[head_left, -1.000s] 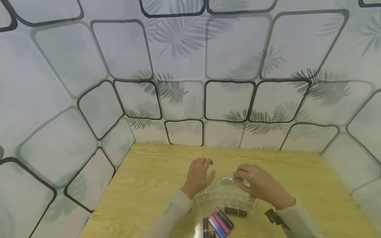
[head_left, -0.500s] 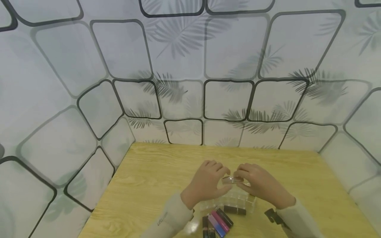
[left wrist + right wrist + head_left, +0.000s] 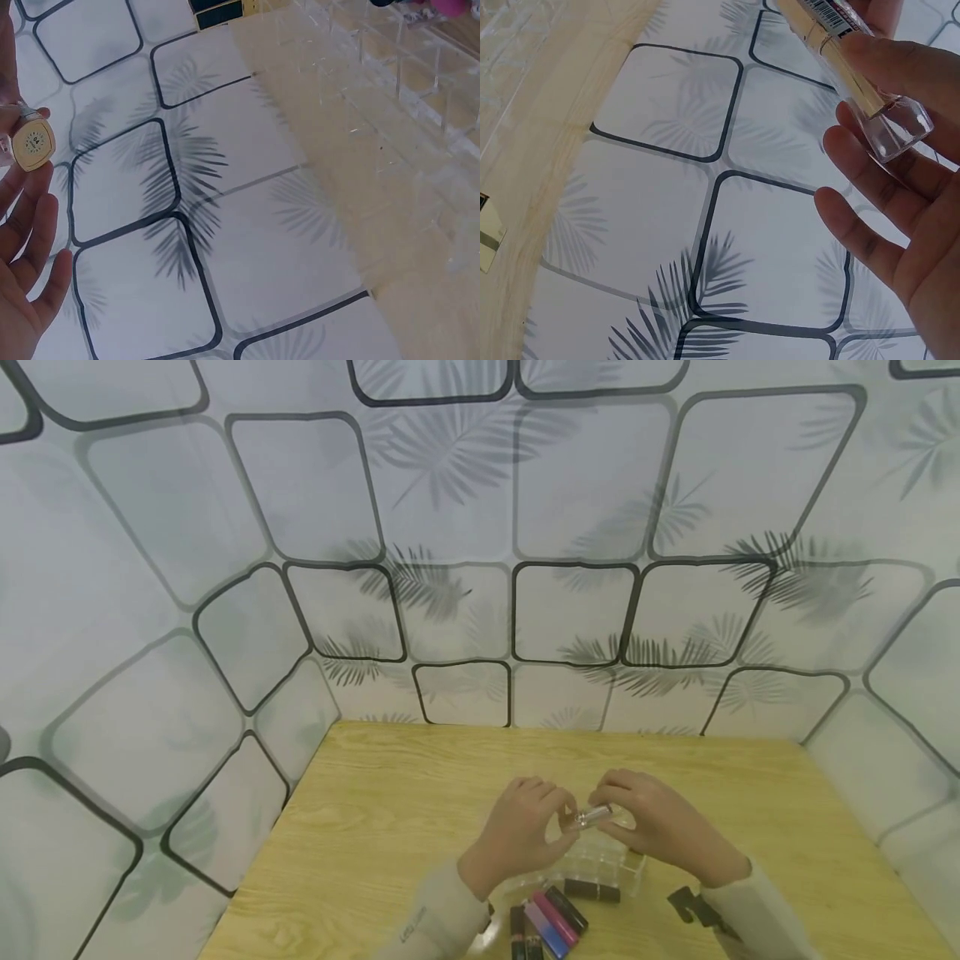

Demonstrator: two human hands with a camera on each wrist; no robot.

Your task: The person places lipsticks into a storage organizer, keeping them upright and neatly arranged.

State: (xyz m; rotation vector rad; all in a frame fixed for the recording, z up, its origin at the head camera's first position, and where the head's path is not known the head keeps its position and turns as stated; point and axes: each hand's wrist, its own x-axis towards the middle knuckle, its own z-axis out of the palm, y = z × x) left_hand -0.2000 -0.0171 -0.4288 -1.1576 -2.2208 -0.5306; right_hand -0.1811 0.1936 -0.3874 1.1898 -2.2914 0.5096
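Observation:
Both hands meet around a lipstick tube (image 3: 594, 816) with a clear end and a gold inner part, held above the table. My left hand (image 3: 521, 831) grips the end on its side, thumb below and fingers curled over. The flat gold base (image 3: 34, 142) with a round printed label faces the left wrist camera. At the other end my right hand (image 3: 663, 827) pinches the tube between thumb and fingers; the right wrist view shows a barcode label (image 3: 829, 15) and the clear end (image 3: 900, 127). Close under the hands stands a clear compartmented organizer (image 3: 600, 860).
In front of the organizer lie a black tube (image 3: 592, 891), a pink tube (image 3: 555, 917), a blue-purple tube (image 3: 546, 930) and several more dark tubes (image 3: 517, 935). The wooden table (image 3: 405, 793) ends at a patterned wall (image 3: 465, 693).
My left hand has come rightward and taken hold of the tube's near end, while my right hand stays almost in place. The tube has turned from level to slanted.

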